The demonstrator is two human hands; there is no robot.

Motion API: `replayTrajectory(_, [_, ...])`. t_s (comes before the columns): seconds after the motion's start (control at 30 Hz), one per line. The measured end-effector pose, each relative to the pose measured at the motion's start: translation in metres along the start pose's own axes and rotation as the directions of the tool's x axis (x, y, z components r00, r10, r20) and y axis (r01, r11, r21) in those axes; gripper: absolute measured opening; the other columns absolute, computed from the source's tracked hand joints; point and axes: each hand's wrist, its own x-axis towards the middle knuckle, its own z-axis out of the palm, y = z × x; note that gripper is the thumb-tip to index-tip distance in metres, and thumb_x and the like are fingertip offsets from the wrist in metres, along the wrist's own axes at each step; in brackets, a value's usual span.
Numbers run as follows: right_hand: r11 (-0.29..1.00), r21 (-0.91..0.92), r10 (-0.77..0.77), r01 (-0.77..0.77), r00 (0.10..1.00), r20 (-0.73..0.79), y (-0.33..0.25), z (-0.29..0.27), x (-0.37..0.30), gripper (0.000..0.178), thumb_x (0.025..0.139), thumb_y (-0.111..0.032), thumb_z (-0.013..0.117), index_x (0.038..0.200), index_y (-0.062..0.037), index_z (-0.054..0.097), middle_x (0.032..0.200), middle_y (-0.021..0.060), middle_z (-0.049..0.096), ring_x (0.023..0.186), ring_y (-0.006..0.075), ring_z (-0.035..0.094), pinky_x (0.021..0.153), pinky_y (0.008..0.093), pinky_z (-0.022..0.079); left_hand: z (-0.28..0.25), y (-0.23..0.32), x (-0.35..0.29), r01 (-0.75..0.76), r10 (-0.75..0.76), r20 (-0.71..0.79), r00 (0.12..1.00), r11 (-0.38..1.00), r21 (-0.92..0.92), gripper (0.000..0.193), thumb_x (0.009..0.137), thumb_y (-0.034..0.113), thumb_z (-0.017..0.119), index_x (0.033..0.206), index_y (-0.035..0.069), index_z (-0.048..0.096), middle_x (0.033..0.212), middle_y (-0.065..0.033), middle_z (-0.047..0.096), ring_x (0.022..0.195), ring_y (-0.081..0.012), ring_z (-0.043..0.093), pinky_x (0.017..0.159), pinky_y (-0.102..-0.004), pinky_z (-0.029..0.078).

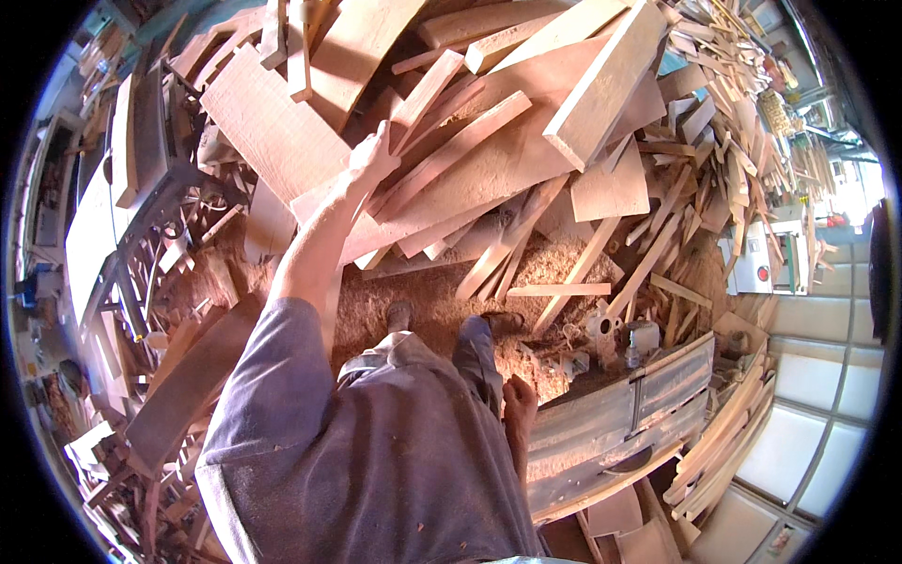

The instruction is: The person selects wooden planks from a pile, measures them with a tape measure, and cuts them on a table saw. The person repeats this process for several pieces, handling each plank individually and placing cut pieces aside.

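Note:
My left arm stretches forward to a heap of cut timber. At its end my left hand is closed on the near end of a short, thick wooden strip, which slants up and away to the right. Just right of that hand, another narrow strip lies across a wide plank. A broad rough-sawn board rests to the hand's left. My right hand hangs low beside my body, its fingers curled in a fist, with nothing seen in it.
Sawdust covers the floor around my feet. A long metal-sided bench stands close on my right, with a small jar-like object at its far end. To the left is a machine table. Scrap wood piles up at the right.

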Motion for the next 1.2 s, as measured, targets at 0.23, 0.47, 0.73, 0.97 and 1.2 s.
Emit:
replayTrajectory(0.23, [0.984, -0.159, -0.089, 0.082, 0.996, -0.033, -0.034, 0.010, -0.003, 0.035, 0.091, -0.017, 0.071, 0.120, 0.0033, 0.070, 0.107, 0.0127, 0.074, 0.099, 0.0191, 0.068, 0.086, 0.0308, 0.052, -0.006, 0.005, -0.001, 0.018, -0.018, -0.027, 0.999, 1.000, -0.005, 0.098, 0.072, 0.027, 0.082, 0.153, 0.003, 0.032, 0.114, -0.0262, 0.069, 0.105, -0.0408, 0.068, 0.091, -0.0483, 0.056])
replayTrajectory(0.47, [0.970, -0.213, -0.118, 0.120, 0.993, 0.022, -0.033, 0.012, 0.001, 0.024, 0.089, -0.018, 0.070, 0.103, 0.0019, 0.069, 0.084, 0.0084, 0.068, 0.082, 0.0142, 0.062, 0.075, 0.0315, 0.050, -0.015, 0.002, 0.009, -0.175, 0.174, -0.124, 0.977, 0.985, -0.002, 0.083, 0.073, 0.026, 0.081, 0.145, 0.006, 0.045, 0.114, -0.0247, 0.070, 0.104, -0.0405, 0.069, 0.090, -0.0479, 0.056])
replayTrajectory(0.73, [0.921, -0.369, -0.125, 0.128, 0.992, 0.032, -0.025, 0.018, 0.011, 0.028, 0.087, -0.019, 0.071, 0.107, 0.0010, 0.070, 0.080, 0.0105, 0.070, 0.079, 0.0168, 0.066, 0.076, 0.0338, 0.053, -0.037, 0.028, 0.026, -0.312, 0.308, -0.066, 0.949, 0.949, -0.050, 0.082, 0.075, 0.025, 0.077, 0.149, 0.007, 0.046, 0.125, -0.0242, 0.066, 0.115, -0.0398, 0.064, 0.098, -0.0449, 0.053])
replayTrajectory(0.97, [0.883, -0.462, -0.077, 0.086, 0.996, 0.038, -0.032, 0.016, 0.010, 0.036, 0.087, -0.022, 0.072, 0.118, -0.0047, 0.073, 0.099, 0.0156, 0.077, 0.093, 0.0260, 0.075, 0.083, 0.0372, 0.057, -0.030, 0.015, 0.053, -0.227, 0.228, 0.157, 0.961, 0.974, -0.023, 0.097, 0.069, 0.029, 0.084, 0.152, 0.004, 0.039, 0.127, -0.0283, 0.064, 0.115, -0.0419, 0.064, 0.099, -0.0464, 0.052])
replayTrajectory(1.2, [0.910, -0.404, -0.069, 0.088, 0.996, 0.062, -0.042, 0.020, 0.010, 0.037, 0.088, -0.022, 0.071, 0.120, -0.0025, 0.072, 0.101, 0.0153, 0.077, 0.094, 0.0252, 0.075, 0.085, 0.0365, 0.057, -0.011, -0.007, 0.057, -0.259, 0.268, 0.029, 0.963, 0.949, -0.178, 0.101, 0.064, 0.029, 0.090, 0.147, -0.005, 0.043, 0.131, -0.0245, 0.065, 0.116, -0.0334, 0.065, 0.102, -0.0410, 0.051])
